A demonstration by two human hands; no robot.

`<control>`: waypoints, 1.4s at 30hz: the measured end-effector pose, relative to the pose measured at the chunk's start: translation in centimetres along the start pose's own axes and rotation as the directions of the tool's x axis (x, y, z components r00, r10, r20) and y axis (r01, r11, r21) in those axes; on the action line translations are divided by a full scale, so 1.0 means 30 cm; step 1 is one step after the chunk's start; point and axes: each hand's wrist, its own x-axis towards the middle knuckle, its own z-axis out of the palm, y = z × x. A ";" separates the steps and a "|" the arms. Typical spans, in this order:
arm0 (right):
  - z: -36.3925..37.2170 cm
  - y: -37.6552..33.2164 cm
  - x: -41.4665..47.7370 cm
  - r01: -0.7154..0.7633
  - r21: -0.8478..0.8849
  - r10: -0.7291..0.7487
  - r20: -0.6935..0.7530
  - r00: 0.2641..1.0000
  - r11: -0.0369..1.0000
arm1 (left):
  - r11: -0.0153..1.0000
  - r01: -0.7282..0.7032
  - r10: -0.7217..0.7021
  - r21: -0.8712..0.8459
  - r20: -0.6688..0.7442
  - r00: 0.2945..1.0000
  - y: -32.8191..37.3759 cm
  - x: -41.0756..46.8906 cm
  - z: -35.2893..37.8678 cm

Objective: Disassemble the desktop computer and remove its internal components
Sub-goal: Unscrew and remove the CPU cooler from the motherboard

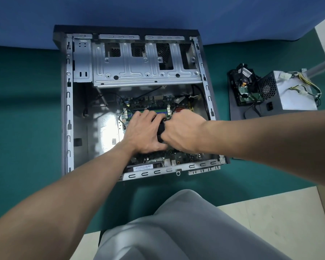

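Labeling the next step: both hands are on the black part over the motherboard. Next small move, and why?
Probably ease the black part straight up, watching for a tethered wire. The left hand and right hand grip it from opposite sides above the motherboard, and thin wires lie close by. The power supply is already out.

Bare stamped metal, dull silver, forms the computer case [68, 109] and its drive cage [139, 72], with a matt black plastic part [160, 128] inside. At right, a smooth grey sheet-metal power supply [293, 96] lies on the matt green mat [26, 109].
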 end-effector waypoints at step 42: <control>0.032 0.075 0.013 -0.331 0.659 0.275 0.191 0.942 0.675 | 1.000 0.020 -0.020 -0.019 0.015 1.000 0.005 0.005 -0.002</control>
